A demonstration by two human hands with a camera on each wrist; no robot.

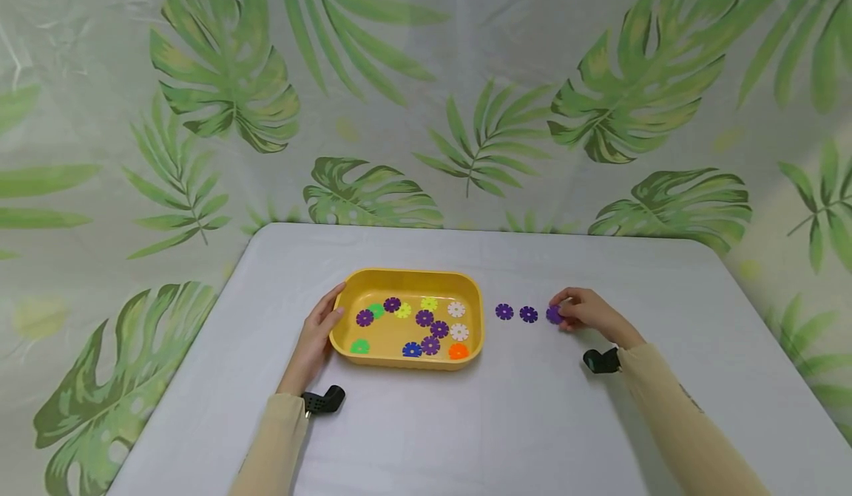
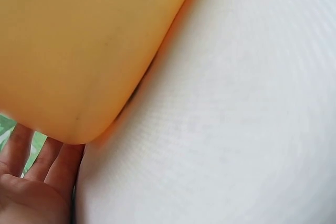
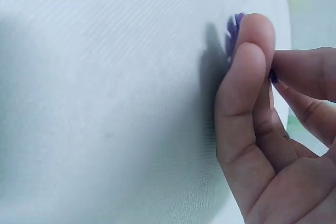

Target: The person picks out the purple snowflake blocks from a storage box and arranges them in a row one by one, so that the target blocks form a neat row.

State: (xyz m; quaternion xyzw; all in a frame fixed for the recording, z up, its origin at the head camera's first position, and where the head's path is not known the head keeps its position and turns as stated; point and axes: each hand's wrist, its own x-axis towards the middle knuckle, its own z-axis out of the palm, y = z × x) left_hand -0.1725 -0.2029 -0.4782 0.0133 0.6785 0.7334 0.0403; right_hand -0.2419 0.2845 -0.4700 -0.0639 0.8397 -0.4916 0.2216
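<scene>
My left hand [image 1: 314,339] grips the left end of a yellow tray [image 1: 404,364], the thumb at its rim and the fingers along the outer side. In the left wrist view, those fingers [image 2: 55,169] lie against the tray's corner. To the right of the tray, my right hand [image 1: 591,312] pinches a purple snowflake disc [image 1: 553,315] close over the table. The right wrist view shows its notched edge [image 3: 231,40] poking out past the fingertips, which hide the rest. Two more purple snowflake discs [image 1: 504,312] lie in a row between the tray and this hand.
Inside the tray are several loose snowflake discs: purple, green, yellow, white [image 1: 459,332], blue [image 1: 412,350] and orange [image 1: 458,351]. A white cloth covers the table [image 1: 439,437]. Behind it hangs a leaf-patterned curtain [image 1: 492,75]. Each wrist wears a black camera [image 1: 601,361].
</scene>
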